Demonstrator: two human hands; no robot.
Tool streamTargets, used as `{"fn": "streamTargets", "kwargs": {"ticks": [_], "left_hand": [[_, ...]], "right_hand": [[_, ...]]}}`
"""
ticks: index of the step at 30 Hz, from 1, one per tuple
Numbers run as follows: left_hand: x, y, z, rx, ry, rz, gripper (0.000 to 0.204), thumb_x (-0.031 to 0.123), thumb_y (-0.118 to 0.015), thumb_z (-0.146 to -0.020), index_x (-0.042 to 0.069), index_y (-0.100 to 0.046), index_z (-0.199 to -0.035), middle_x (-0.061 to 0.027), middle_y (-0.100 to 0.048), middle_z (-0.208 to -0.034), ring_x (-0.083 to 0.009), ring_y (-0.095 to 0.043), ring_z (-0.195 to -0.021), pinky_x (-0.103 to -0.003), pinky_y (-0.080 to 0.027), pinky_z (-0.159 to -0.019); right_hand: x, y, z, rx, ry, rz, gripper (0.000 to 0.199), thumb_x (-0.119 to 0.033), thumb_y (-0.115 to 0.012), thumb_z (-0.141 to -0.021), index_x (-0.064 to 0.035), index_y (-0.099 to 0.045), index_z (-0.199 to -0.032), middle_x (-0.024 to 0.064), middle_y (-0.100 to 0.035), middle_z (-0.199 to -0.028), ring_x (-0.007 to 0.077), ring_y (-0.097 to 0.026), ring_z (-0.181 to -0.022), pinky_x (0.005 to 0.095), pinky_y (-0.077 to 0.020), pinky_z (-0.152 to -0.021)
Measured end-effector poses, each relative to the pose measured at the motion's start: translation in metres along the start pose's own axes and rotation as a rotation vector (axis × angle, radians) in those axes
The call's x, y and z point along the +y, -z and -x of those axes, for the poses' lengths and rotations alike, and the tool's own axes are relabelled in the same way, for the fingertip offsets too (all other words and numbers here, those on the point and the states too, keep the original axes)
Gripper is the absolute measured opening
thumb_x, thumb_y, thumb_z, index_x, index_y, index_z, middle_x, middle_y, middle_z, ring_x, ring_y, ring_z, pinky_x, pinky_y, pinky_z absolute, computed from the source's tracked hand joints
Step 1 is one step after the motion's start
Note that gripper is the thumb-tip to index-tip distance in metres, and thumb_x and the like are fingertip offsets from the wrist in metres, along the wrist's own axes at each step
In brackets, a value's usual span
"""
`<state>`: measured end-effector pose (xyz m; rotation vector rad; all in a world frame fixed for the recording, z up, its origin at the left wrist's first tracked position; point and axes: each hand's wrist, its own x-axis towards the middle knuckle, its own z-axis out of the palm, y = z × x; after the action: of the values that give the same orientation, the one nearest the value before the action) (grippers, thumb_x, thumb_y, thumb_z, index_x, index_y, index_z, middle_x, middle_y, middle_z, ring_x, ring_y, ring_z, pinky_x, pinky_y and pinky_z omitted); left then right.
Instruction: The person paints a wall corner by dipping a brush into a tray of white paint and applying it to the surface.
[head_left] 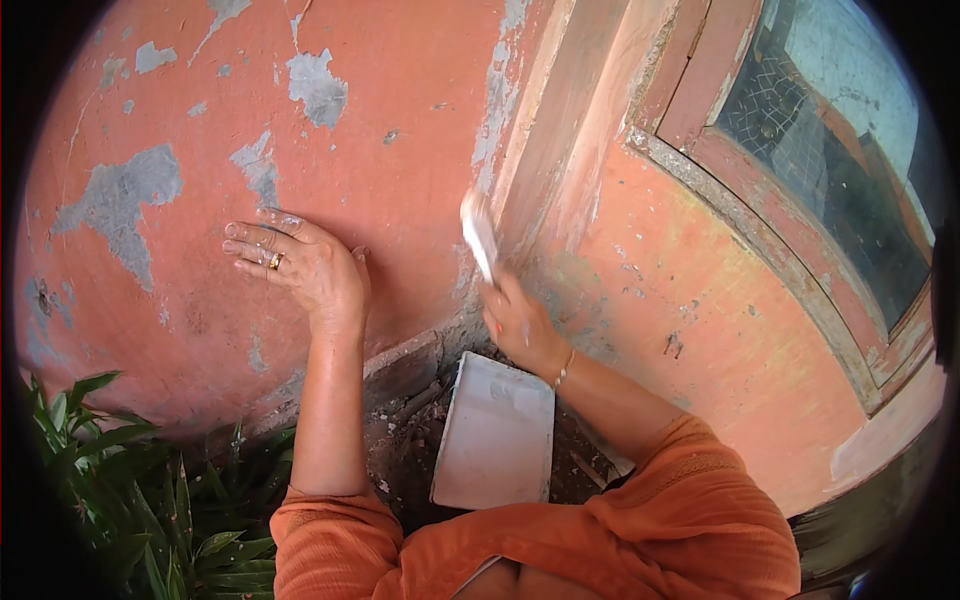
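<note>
Salmon-orange plaster is filling most of the view: the wall (400,120) is peeling in many places, with grey patches showing on its left and upper parts. To the right, a weathered window frame (790,260) is running diagonally, with dark glass behind it. Green plants (120,470) are crowding the lower left corner at the foot of the wall.

Below the hands, a pale rectangular tray (497,435) is lying on the rubble-strewn ground just in front of the wall's base, between the person's 2 forearms.

The left hand (300,265) is lying open and flat against the wall, fingers spread, a ring on 1 finger, bracing beside a grey patch. The right hand (520,325) is closing around the handle of a flat white-coated tool (479,235), probably a scraper or a brush, though blur is making it hard to tell. Its blade is touching the wall just beside the vertical edge of the frame.

Judging by the surface, the work is looking early: only the strip near the tool is appearing paler, while nearly all the flaking and bare grey areas are remaining untreated.
</note>
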<state>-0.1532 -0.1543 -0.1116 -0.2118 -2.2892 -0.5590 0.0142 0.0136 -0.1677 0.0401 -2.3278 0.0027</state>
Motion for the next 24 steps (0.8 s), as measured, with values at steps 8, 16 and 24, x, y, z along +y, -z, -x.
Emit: {"fn": "streamTargets", "kwargs": {"ticks": [8, 16, 24], "left_hand": [[-0.008, -0.005, 0.000, 0.059, 0.002, -0.044, 0.123, 0.036, -0.084, -0.063, -0.024, -0.004, -0.134, -0.0530, -0.003, -0.135, -0.0671, -0.006, -0.128, -0.067, -0.012, -0.105], [0.006, -0.001, -0.001, 0.030, 0.014, -0.034, 0.123, 0.038, -0.085, -0.061, -0.024, -0.008, -0.134, -0.0524, -0.004, -0.136, -0.0662, -0.007, -0.129, -0.067, -0.013, -0.106], [-0.001, 0.003, -0.001, -0.002, 0.010, -0.001, 0.117, 0.036, -0.081, -0.064, -0.025, -0.010, -0.134, -0.0531, -0.004, -0.135, -0.0671, -0.006, -0.128, -0.068, -0.010, -0.105]], "right_hand": [[-0.008, 0.070, -0.106, 0.523, 0.061, -0.117, 0.027, 0.000, -0.061, -0.080, 0.0037, -0.060, -0.106, 0.0205, -0.059, -0.102, 0.0346, -0.061, -0.092, 0.0390, -0.0502, -0.079], [0.029, 0.063, -0.148, 0.618, -0.029, -0.006, 0.035, -0.003, -0.058, -0.082, 0.0029, -0.058, -0.116, 0.0242, -0.059, -0.108, 0.0374, -0.059, -0.100, 0.0415, -0.0487, -0.085], [0.011, -0.006, 0.000, 0.402, -0.431, -0.395, 0.036, -0.004, -0.057, -0.088, 0.0008, -0.055, -0.124, 0.0178, -0.064, -0.101, 0.0250, -0.067, -0.079, 0.0322, -0.0534, -0.070]]}}
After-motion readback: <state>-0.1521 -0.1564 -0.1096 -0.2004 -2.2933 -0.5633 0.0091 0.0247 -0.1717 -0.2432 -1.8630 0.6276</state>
